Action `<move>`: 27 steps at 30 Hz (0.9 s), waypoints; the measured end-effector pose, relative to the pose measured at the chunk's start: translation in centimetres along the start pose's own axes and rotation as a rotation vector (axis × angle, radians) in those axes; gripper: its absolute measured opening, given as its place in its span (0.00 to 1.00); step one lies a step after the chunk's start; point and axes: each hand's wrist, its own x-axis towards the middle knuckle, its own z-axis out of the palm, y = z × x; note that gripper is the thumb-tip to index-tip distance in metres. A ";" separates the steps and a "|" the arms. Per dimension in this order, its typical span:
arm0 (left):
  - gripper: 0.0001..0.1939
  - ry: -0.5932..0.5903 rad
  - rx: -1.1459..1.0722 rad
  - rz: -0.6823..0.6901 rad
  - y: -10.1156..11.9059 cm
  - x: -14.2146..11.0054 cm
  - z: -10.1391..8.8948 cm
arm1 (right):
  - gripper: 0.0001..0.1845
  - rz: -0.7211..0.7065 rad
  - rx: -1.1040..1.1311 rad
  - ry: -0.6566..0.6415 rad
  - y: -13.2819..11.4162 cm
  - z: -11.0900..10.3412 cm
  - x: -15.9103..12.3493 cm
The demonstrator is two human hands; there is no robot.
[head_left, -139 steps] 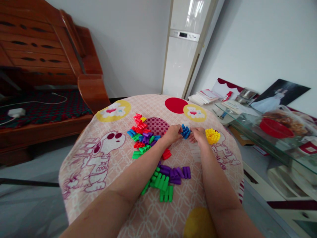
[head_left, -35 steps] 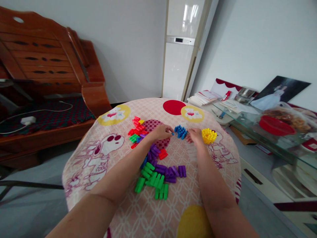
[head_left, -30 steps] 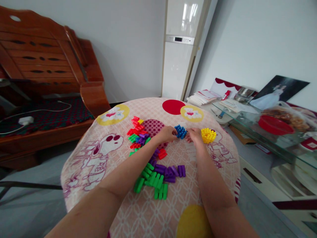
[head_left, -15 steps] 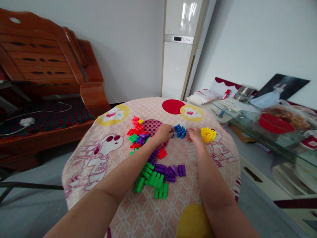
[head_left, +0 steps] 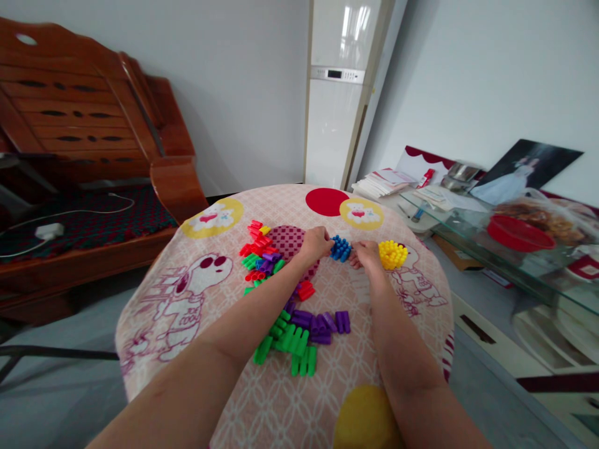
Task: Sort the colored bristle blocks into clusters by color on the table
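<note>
A cluster of blue plastic building blocks, made of short tube-like pegs, stands on the table between my hands. At its left side my left hand is closed in a pinch, the fingertips on a blue block that they mostly hide. My right hand has its fingers curled against the cluster's right edge. Just right of that hand sits a cluster of yellow blocks. Loose green blocks, purple blocks and red blocks lie nearer to me, partly behind my left forearm.
The round table wears a patterned tablecloth. More red blocks are heaped at the left. To the right stands a glass shelf with a red bowl and papers. A wooden bench is at the left.
My left hand has moved slightly right, bringing the blue block in its fingers up to the blue cluster. My right hand has stayed nearly in place.
</note>
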 end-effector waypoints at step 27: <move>0.17 -0.030 0.145 0.183 0.2 -0.7 0.6 | 0.12 0.067 0.071 -0.041 -0.8 0.1 -0.7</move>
